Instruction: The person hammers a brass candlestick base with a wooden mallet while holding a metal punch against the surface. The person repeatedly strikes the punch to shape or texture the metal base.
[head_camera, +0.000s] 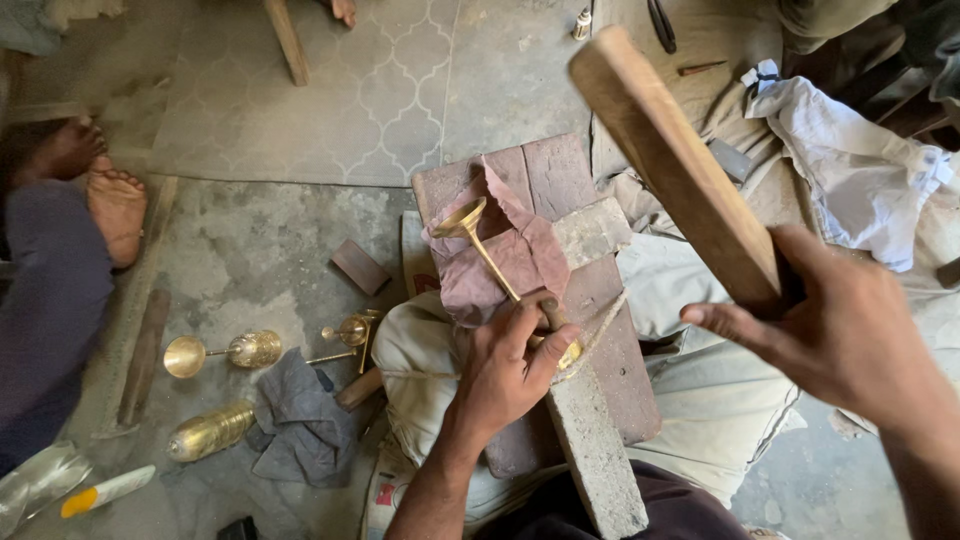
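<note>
Left hand (505, 365) closed around the lower stem of a brass spoon-shaped piece (478, 240), bowl pointing to 11 o'clock over a pink cloth (520, 265) on the wooden block (560, 180). Right hand (840, 330) at 3 o'clock, fist tight on a raised wooden bat (680, 165), forefinger loose

Brass stem's (492, 262) lower end under fingers (520, 325)

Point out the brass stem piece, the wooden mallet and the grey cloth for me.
brass stem piece (487, 257), head view, mid-stem.
wooden mallet (672, 160), head view, middle of its flat face.
grey cloth (296, 420), head view, its crumpled centre.
</note>
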